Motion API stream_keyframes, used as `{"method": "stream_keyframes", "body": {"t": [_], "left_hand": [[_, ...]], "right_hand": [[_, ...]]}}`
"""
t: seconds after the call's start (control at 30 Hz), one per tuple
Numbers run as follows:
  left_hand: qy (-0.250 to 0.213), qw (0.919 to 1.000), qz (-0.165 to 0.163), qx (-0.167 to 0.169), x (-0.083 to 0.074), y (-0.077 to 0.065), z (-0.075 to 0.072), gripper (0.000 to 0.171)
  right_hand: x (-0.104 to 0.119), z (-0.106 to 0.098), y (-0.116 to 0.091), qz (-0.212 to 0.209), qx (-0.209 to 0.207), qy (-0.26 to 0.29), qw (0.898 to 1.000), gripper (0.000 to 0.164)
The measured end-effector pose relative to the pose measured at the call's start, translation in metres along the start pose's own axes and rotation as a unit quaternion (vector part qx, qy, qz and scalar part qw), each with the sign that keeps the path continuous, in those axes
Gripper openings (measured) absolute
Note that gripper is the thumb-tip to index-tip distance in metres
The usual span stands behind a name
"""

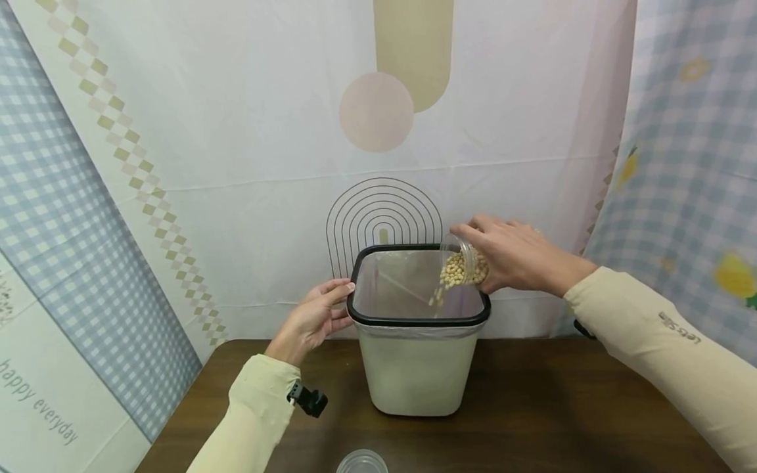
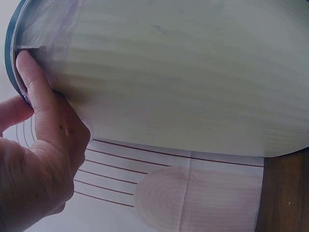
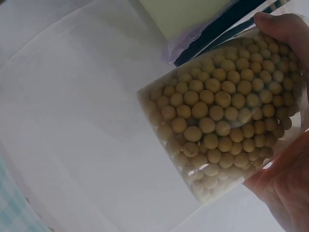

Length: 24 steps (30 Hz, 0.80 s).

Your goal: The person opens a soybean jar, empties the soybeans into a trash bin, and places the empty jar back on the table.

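A pale green trash can (image 1: 420, 374) with a black rim and a thin clear liner bag (image 1: 387, 282) stands upright on the table. My left hand (image 1: 313, 315) grips its rim at the left side, thumb on the rim and fingers beneath it, as the left wrist view (image 2: 43, 130) also shows. Over the can's right edge, my right hand (image 1: 520, 256) holds a clear jar (image 1: 467, 263) tipped mouth down to the left. Round yellow soybeans (image 3: 217, 106) fill much of the jar, and several fall from its mouth into the can.
A clear round lid (image 1: 362, 462) lies on the dark wooden table (image 1: 532, 407) at the near edge of the view. Behind the can hangs a printed white cloth (image 1: 266, 164); blue checked cloths (image 1: 680, 131) hang at both sides.
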<state>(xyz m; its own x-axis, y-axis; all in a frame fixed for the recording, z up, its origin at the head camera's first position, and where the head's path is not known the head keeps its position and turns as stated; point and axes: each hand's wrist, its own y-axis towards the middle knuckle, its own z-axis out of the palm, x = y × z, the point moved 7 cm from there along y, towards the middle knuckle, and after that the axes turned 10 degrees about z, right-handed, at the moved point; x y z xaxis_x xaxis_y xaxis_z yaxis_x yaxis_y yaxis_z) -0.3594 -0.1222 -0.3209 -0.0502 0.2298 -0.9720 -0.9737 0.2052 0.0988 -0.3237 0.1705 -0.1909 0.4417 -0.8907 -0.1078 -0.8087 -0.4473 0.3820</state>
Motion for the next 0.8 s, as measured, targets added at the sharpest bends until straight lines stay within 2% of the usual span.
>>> {"method": "stream_keyframes", "body": {"t": [0.3, 0.57, 0.8], "left_hand": [[-0.002, 1.0000, 0.000, 0.003, -0.001, 0.000, 0.000, 0.041], [0.003, 1.0000, 0.000, 0.002, -0.002, -0.002, 0.000, 0.039], [-0.003, 1.0000, 0.002, 0.003, -0.003, -0.003, 0.001, 0.036]], "right_hand": [[0.002, -0.001, -0.003, -0.005, -0.003, -0.003, 1.000, 0.103], [0.002, -0.005, -0.008, -0.035, -0.022, -0.013, 0.999, 0.102], [-0.004, -0.005, -0.014, -0.037, -0.013, -0.013, 0.999, 0.104]]}}
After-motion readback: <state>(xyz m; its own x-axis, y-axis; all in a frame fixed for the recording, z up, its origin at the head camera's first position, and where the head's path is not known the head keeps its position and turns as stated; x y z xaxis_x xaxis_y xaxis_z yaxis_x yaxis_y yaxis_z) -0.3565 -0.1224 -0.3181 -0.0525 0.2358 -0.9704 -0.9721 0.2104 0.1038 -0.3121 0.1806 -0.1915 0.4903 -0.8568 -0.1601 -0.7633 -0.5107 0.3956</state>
